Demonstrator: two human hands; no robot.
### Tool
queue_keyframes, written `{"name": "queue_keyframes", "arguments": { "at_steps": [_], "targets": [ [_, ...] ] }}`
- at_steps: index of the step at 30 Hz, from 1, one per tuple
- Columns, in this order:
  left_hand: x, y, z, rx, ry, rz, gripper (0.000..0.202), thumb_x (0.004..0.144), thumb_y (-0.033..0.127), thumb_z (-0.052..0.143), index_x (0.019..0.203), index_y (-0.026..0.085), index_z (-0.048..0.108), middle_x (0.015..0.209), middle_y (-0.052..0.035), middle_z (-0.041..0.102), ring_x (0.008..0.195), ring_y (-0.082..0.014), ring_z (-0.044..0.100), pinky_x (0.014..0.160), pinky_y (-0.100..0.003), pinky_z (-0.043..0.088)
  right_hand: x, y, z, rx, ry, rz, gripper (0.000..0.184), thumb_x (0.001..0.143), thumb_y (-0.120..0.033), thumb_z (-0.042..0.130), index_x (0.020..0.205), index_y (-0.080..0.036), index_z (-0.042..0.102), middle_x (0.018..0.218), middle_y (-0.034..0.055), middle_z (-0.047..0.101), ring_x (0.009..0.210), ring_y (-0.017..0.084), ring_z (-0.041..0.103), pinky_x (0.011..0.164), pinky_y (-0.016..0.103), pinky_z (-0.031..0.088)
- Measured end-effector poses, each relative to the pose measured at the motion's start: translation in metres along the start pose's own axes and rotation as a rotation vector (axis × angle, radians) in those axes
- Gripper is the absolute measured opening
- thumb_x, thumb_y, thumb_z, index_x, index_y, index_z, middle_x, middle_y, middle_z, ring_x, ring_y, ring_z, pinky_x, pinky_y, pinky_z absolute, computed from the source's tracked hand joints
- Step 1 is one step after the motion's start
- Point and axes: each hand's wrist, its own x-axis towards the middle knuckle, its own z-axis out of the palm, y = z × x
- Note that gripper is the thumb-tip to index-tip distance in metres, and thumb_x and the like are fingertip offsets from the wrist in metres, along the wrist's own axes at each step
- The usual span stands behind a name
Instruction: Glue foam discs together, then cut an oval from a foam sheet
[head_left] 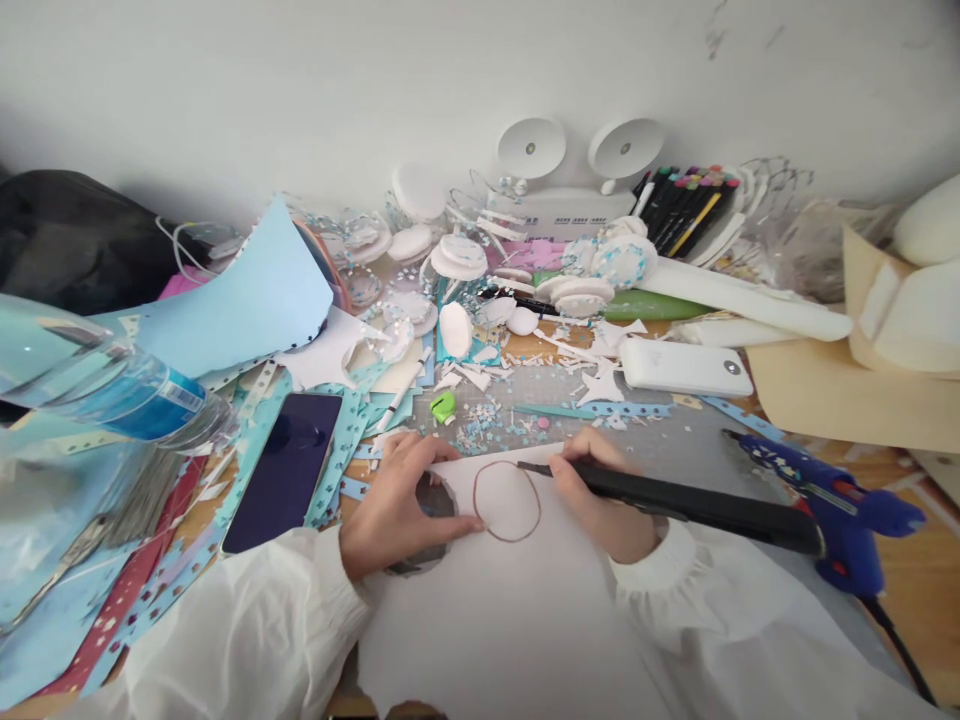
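Note:
A white foam sheet point(517, 610) lies in front of me with a brown circle outline point(507, 500) on it and a round hole to the circle's left. My left hand point(405, 500) presses flat on the sheet beside the circle, fingers stretched out. My right hand point(600, 495) is closed round a long black heated cutting tool point(690, 505). Its thin tip touches the circle's upper right edge.
A dark phone point(289, 470) lies at the left, a plastic water bottle point(112, 385) beyond it. A blue glue gun point(832, 505) sits at the right, a white power bank point(686, 367) behind. Foam discs, blue paper strips, scraps and markers point(686, 205) crowd the back by the wall.

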Motion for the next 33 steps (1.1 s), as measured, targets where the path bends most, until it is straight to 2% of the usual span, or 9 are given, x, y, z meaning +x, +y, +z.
{"name": "queue_keyframes", "arguments": {
  "at_steps": [14, 24, 33],
  "targets": [
    [-0.001, -0.002, 0.001, 0.027, 0.010, 0.019, 0.049, 0.065, 0.049, 0.080, 0.099, 0.021, 0.058, 0.090, -0.0040, 0.058, 0.088, -0.0247, 0.052, 0.079, -0.039, 0.044, 0.004, -0.004, 0.001, 0.022, -0.136, 0.038, 0.024, 0.089, -0.032, 0.054, 0.070, -0.023, 0.044, 0.059, -0.0053, 0.042, 0.054, 0.011, 0.042, 0.050, 0.024, 0.034],
    [-0.002, -0.006, 0.003, -0.010, 0.021, 0.037, 0.048, 0.067, 0.048, 0.079, 0.101, 0.022, 0.057, 0.094, -0.0048, 0.059, 0.089, -0.0242, 0.052, 0.077, -0.038, 0.044, 0.009, 0.000, 0.002, 0.041, -0.116, -0.083, 0.020, 0.094, -0.031, 0.047, 0.075, -0.023, 0.049, 0.067, -0.0037, 0.054, 0.066, 0.013, 0.054, 0.066, 0.027, 0.044],
    [-0.003, -0.006, 0.004, -0.059, 0.011, 0.006, 0.050, 0.066, 0.050, 0.079, 0.102, 0.022, 0.057, 0.099, -0.0056, 0.060, 0.091, -0.0243, 0.052, 0.076, -0.037, 0.046, 0.003, 0.001, -0.004, 0.010, -0.044, -0.106, 0.015, 0.092, -0.025, 0.051, 0.078, -0.022, 0.054, 0.066, -0.0036, 0.057, 0.062, 0.012, 0.054, 0.059, 0.023, 0.043]
  ]
}}
